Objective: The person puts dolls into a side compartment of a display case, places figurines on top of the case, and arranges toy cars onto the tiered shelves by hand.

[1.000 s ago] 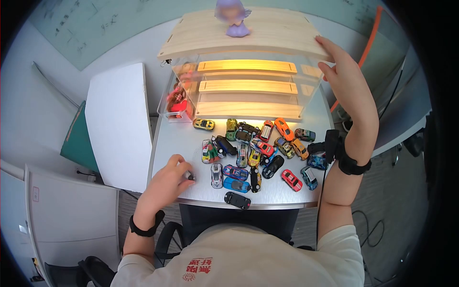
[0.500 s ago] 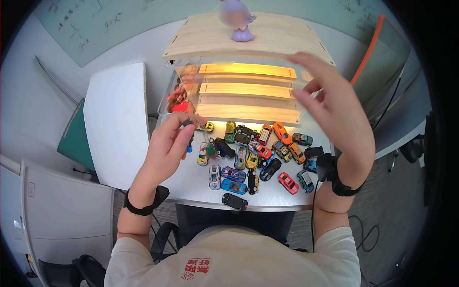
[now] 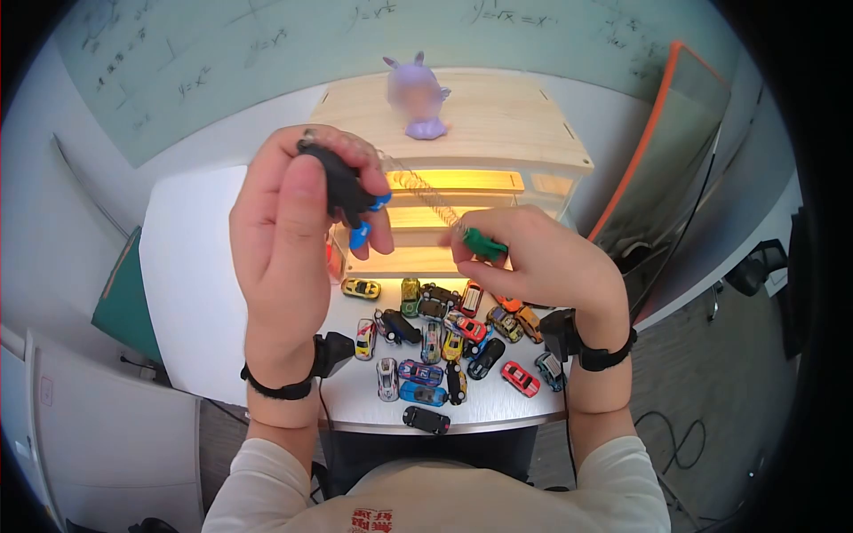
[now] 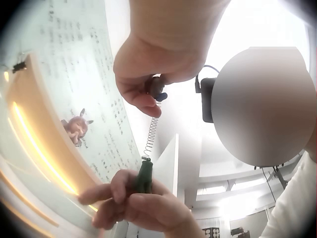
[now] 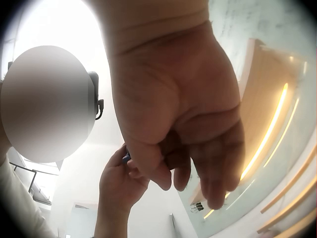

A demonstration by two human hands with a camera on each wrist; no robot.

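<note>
In the head view my left hand (image 3: 289, 231) grips a dark object (image 3: 336, 182) with blue parts, thumb pressed on its side. A thin coiled spring (image 3: 426, 191) stretches from it to a small green piece (image 3: 484, 244), which my right hand (image 3: 546, 258) pinches between thumb and fingers. The left wrist view shows the spring (image 4: 152, 134) running between the two hands, with the green piece (image 4: 144, 176) at its end. Below the hands, many toy cars, among them a red one (image 3: 520, 378) and a black one (image 3: 426, 420), lie on the table.
Behind the cars stands a wooden-topped display case (image 3: 506, 107) with lit shelves (image 3: 444, 218), and a purple figurine (image 3: 426, 129) on top. A white board (image 3: 191, 275) stands at the left, an orange-edged panel (image 3: 657, 151) at the right.
My left hand has risen from the table with the dark object. My right hand has left the case and taken the green piece, stretching the spring. The head view has shifted upward.
</note>
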